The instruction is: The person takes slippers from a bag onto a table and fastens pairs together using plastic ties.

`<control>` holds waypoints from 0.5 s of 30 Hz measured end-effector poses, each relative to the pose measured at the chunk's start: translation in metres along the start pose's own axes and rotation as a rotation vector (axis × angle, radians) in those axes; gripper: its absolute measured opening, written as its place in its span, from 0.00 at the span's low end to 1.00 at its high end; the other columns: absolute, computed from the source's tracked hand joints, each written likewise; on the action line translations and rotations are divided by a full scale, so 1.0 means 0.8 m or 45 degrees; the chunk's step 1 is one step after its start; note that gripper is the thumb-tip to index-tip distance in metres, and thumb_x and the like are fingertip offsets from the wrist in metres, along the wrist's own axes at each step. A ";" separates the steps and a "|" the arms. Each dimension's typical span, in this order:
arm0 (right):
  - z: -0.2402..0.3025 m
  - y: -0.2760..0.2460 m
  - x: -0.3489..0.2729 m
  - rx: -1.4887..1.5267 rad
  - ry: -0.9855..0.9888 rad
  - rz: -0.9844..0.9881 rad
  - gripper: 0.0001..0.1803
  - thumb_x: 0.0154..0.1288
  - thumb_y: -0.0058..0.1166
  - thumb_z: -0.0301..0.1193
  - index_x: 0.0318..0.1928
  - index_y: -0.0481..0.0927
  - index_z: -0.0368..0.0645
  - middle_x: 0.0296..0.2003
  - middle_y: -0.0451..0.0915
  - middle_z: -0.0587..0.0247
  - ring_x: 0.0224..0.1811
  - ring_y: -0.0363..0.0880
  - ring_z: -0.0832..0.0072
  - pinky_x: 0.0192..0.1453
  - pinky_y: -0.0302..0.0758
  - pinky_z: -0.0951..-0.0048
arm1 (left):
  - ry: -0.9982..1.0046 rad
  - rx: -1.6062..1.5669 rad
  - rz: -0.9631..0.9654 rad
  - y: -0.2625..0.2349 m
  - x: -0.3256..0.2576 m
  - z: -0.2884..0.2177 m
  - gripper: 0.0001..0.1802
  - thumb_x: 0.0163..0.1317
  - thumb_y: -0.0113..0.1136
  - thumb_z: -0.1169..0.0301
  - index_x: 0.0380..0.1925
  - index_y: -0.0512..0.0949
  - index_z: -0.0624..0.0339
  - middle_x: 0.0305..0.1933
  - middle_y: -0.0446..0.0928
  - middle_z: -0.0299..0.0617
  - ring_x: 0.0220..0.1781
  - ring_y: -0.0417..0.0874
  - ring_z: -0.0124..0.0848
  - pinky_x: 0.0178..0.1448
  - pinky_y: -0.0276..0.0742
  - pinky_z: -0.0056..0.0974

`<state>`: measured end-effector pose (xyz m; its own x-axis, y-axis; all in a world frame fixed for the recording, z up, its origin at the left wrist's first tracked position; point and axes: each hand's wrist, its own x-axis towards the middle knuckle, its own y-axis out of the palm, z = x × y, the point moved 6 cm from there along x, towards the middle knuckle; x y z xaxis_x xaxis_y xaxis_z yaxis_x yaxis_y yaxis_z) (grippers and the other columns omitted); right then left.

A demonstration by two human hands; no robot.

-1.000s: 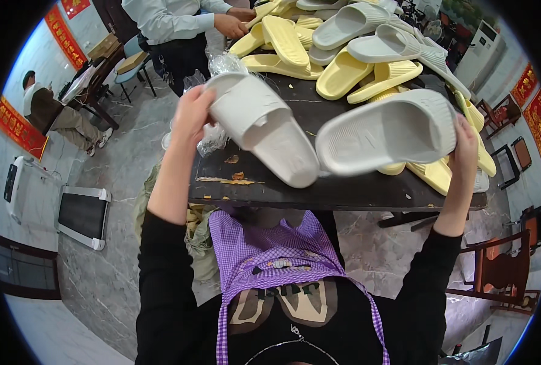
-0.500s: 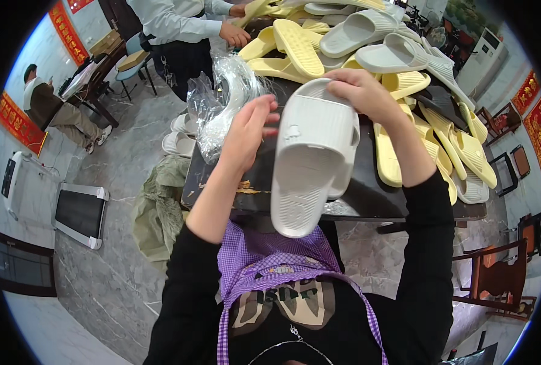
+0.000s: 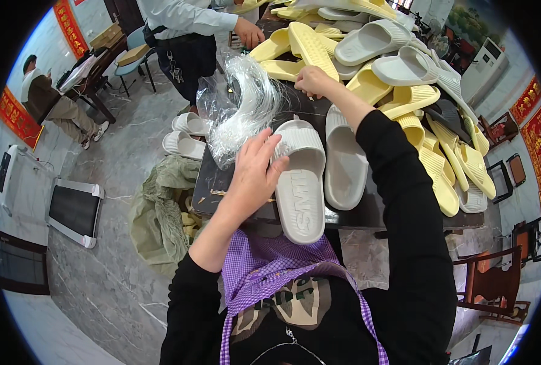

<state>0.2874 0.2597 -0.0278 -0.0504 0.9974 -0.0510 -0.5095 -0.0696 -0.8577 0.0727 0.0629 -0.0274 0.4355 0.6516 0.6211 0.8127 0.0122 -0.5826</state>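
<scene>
A grey slide slipper (image 3: 301, 201) lies upright at the table's near edge, its heel toward me and reaching past the edge. My left hand (image 3: 255, 176) is at its left side, fingers stretched and thumb apart, the fingertips by the strap. A second grey slipper (image 3: 346, 173) lies just to its right. Beyond both, my right hand (image 3: 315, 81) is closed low over the dark table, next to a yellow slipper (image 3: 312, 52). What its fingers pinch, if anything, is too small to make out. A bundle of clear plastic strands (image 3: 252, 100) lies left of the slippers.
Yellow and grey slippers (image 3: 377, 41) are heaped across the far and right side of the dark table (image 3: 367, 213). Another person's hand (image 3: 249, 32) is at the far left. An olive sack (image 3: 161, 207) and white slippers (image 3: 184, 145) are on the floor at left.
The grey slipper, held up in my right hand before, now lies on the table. My right hand has let go and moved farther away, closing. My left hand has come down beside the strap.
</scene>
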 end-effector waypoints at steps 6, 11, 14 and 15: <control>-0.011 0.032 0.018 -0.131 0.189 0.061 0.09 0.48 0.54 0.31 0.26 0.78 0.37 0.17 0.76 0.63 0.13 0.71 0.77 0.14 0.69 0.73 | 0.181 0.516 0.143 0.013 0.074 0.033 0.16 0.58 0.53 0.65 0.46 0.74 0.55 0.58 0.67 0.45 0.59 0.64 0.46 0.58 0.59 0.51; 0.006 0.013 -0.014 -0.161 0.221 0.138 0.08 0.47 0.52 0.29 0.24 0.77 0.37 0.16 0.75 0.64 0.12 0.70 0.77 0.13 0.64 0.75 | 0.072 0.689 0.536 0.058 0.118 0.089 0.15 0.60 0.49 0.62 0.47 0.74 0.49 0.61 0.64 0.37 0.61 0.63 0.45 0.59 0.57 0.54; 0.003 -0.013 -0.039 -0.107 0.250 0.094 0.06 0.47 0.51 0.28 0.22 0.76 0.37 0.16 0.74 0.64 0.12 0.68 0.78 0.12 0.62 0.76 | -0.178 0.731 0.868 0.089 0.115 0.127 0.18 0.63 0.44 0.59 0.50 0.72 0.49 0.64 0.61 0.34 0.62 0.62 0.44 0.60 0.57 0.54; -0.001 -0.022 -0.045 -0.070 0.265 0.073 0.06 0.47 0.50 0.27 0.21 0.75 0.37 0.15 0.73 0.64 0.12 0.68 0.78 0.12 0.61 0.77 | -0.168 0.729 0.870 0.093 0.117 0.132 0.18 0.63 0.44 0.59 0.50 0.72 0.49 0.64 0.61 0.34 0.62 0.62 0.44 0.60 0.57 0.54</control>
<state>0.2989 0.2249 -0.0108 0.1037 0.9742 -0.2003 -0.4628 -0.1310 -0.8767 0.1331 0.2048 -0.0675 0.6758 0.7371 -0.0011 0.0601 -0.0566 -0.9966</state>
